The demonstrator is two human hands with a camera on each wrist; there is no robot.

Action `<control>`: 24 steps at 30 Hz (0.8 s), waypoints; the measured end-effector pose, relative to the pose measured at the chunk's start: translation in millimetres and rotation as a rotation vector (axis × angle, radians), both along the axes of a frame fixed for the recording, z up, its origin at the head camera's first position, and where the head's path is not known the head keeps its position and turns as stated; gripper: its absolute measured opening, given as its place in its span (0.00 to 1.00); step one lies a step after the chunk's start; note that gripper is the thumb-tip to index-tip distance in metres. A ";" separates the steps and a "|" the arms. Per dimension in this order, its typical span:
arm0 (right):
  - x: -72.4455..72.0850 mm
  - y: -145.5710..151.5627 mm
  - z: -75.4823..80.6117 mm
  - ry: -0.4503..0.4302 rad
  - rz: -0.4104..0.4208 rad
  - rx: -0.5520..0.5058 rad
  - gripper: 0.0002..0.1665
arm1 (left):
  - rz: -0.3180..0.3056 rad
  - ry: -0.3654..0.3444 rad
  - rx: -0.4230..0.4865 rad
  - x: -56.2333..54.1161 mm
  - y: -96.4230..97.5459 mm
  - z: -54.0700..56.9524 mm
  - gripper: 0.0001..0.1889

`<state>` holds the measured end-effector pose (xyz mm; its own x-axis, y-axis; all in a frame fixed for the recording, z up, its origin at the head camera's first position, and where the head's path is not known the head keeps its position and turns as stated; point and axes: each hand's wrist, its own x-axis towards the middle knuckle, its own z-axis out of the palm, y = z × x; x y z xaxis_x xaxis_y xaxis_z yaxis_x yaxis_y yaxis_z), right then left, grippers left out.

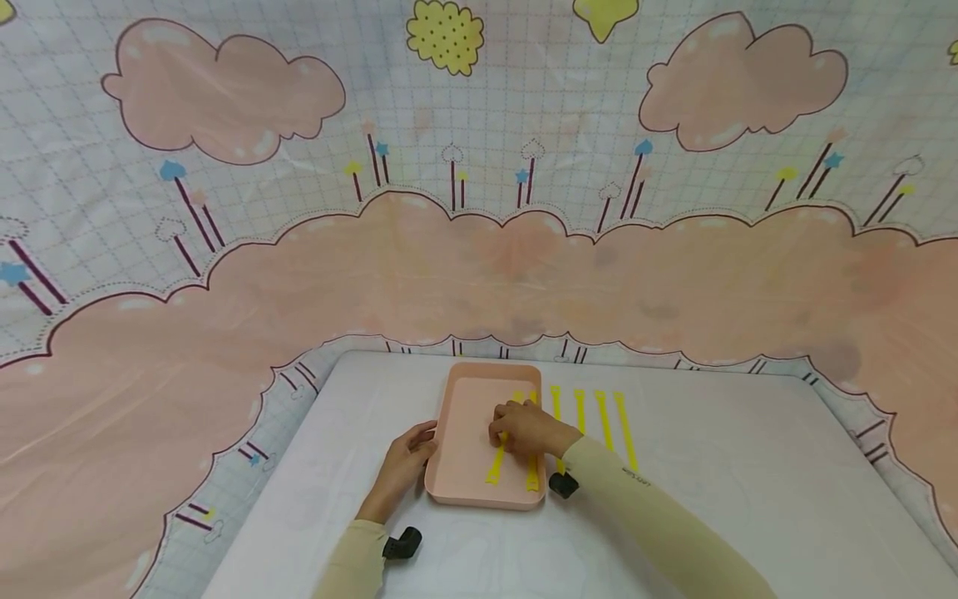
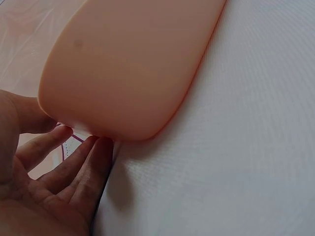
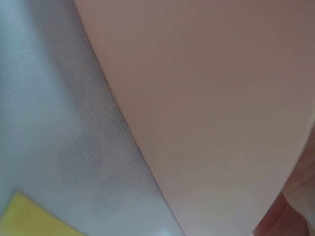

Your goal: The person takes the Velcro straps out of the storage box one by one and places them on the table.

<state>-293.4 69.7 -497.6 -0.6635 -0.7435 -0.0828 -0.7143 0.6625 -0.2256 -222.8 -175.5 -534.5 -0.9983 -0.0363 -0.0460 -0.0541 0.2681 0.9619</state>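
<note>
A shallow pink tray lies on the white table. My left hand is at its left side, and in the left wrist view the fingertips touch the outer wall of the tray. Over the inside of the tray, my right hand has curled fingers and pinches a slanted yellow strip with widened ends. Another yellow strip lies along the tray's right side, partly covered by that hand. The right wrist view mostly shows the tray's wall, with part of the hand at the right edge.
Several more yellow strips lie in a row on the table right of the tray, partly hidden by the right forearm. A patterned cloth with clouds hangs behind the table and surrounds it.
</note>
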 end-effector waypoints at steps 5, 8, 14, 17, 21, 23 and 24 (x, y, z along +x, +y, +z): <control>4.0 -1.1 2.0 0.050 0.034 0.005 0.10 | 0.008 -0.005 0.004 -2.7 -1.6 -6.4 0.21; 5.0 -1.8 1.2 0.103 0.058 0.007 0.09 | 0.008 -0.003 0.009 -2.5 -1.8 -6.5 0.21; 5.5 -2.0 -2.2 0.190 0.103 -0.007 0.10 | -0.006 0.002 0.017 -2.9 -2.4 -7.1 0.21; 5.8 -2.1 -1.7 0.201 0.114 -0.025 0.09 | -0.015 -0.001 0.026 -3.0 -2.5 -8.3 0.21; 6.3 -3.3 0.7 0.169 0.111 -0.092 0.10 | -0.016 0.000 0.037 -1.6 -2.4 -8.5 0.22; 6.2 -4.0 0.9 0.135 0.109 -0.154 0.11 | -0.017 0.002 0.039 -0.5 -2.4 -7.6 0.22; 6.5 -4.4 1.3 0.112 0.105 -0.185 0.11 | -0.016 0.003 0.037 -0.1 -2.6 -7.1 0.22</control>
<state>-286.9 65.3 -496.3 -0.5792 -0.8046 0.1310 -0.8044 0.5381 -0.2519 -222.9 -178.1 -541.6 -0.9989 -0.0184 -0.0436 -0.0467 0.2335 0.9712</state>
